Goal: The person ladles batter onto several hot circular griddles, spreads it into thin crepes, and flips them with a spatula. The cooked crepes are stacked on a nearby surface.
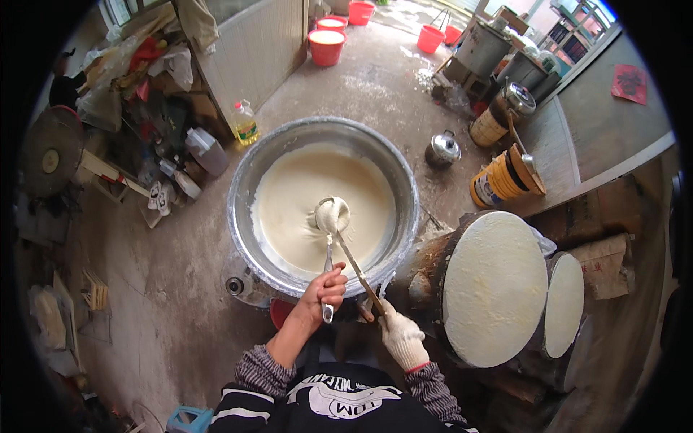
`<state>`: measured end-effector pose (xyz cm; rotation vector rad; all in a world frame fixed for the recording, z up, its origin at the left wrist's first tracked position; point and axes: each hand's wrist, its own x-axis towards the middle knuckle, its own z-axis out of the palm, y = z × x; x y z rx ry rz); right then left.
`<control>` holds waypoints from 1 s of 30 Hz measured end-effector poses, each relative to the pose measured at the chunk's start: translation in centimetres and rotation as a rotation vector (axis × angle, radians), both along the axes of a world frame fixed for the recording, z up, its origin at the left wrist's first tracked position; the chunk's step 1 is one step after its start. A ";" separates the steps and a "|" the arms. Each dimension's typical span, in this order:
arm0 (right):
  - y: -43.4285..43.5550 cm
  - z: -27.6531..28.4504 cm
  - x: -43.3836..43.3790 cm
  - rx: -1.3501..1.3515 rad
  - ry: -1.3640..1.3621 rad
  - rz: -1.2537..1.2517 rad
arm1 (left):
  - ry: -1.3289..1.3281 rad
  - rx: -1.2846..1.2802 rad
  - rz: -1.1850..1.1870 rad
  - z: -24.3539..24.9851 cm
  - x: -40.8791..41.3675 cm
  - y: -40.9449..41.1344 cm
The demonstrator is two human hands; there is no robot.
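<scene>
A large round metal basin stands before me with pale, thick batter inside. My left hand, bare, is closed around the metal handle of a utensil whose far end is hidden in batter. My right hand wears a white knitted glove and grips a long thin stick-like handle. Both handles meet over the batter at a rounded, batter-coated head, like a ladle's bowl. A clump of batter clings there; which handle the bowl belongs to I cannot tell.
Two round, pale-coated discs, one large and one smaller, stand at right. Beyond them are a yellow bucket and a lidded pot. An oil bottle stands behind the basin's left rim. Red buckets stand farther off.
</scene>
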<state>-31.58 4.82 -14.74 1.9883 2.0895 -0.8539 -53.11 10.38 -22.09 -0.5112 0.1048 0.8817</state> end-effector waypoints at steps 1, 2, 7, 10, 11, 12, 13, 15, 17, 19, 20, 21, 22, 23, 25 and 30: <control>-0.5 0.9 0.1 0.020 0.007 0.003 | -0.056 0.018 0.022 1.4 0.2 -0.6; -0.8 2.1 0.1 0.028 -0.054 -0.013 | -0.112 0.036 0.043 2.8 0.5 -1.1; -2.1 5.1 2.2 0.369 0.036 0.010 | -0.153 0.155 0.094 9.6 0.3 -3.3; -1.8 6.9 3.4 0.614 0.164 -0.013 | 0.175 0.346 0.012 14.1 -0.3 -3.4; -1.8 7.8 3.6 0.670 0.212 -0.037 | 0.288 0.422 -0.009 15.7 -0.4 -3.4; -1.4 9.6 3.4 0.689 0.324 -0.106 | 0.376 0.509 -0.021 17.4 -0.7 -3.5; -1.2 10.4 3.5 0.753 0.351 -0.111 | 0.534 0.525 -0.008 19.2 -0.6 -3.5; -0.8 11.1 3.7 0.883 0.404 -0.122 | 0.846 0.550 0.023 21.9 -0.4 -3.3; 0.2 10.1 3.4 0.997 0.382 -0.095 | 0.821 0.550 0.005 21.8 -0.8 -2.3; 1.6 6.1 2.9 1.088 0.322 -0.075 | 0.654 0.515 -0.019 19.7 -1.9 -1.3; 2.2 4.4 2.1 1.099 0.296 -0.045 | 0.539 0.510 -0.040 18.2 -3.0 -1.1; 2.5 2.8 1.5 1.106 0.270 -0.016 | 0.515 0.431 -0.030 18.0 -3.4 -1.2; 2.0 0.9 1.5 1.006 0.186 0.012 | 0.484 0.349 -0.029 17.8 -3.5 -1.1; 1.0 -0.2 1.6 0.991 0.214 0.042 | 0.455 0.268 -0.029 17.5 -3.6 -1.0; -2.2 -3.0 3.2 0.850 0.206 0.021 | 0.283 0.278 -0.011 15.2 -4.8 -0.5; -10.4 -1.0 8.3 0.716 0.087 0.034 | 0.178 0.207 0.022 12.3 -7.0 -1.3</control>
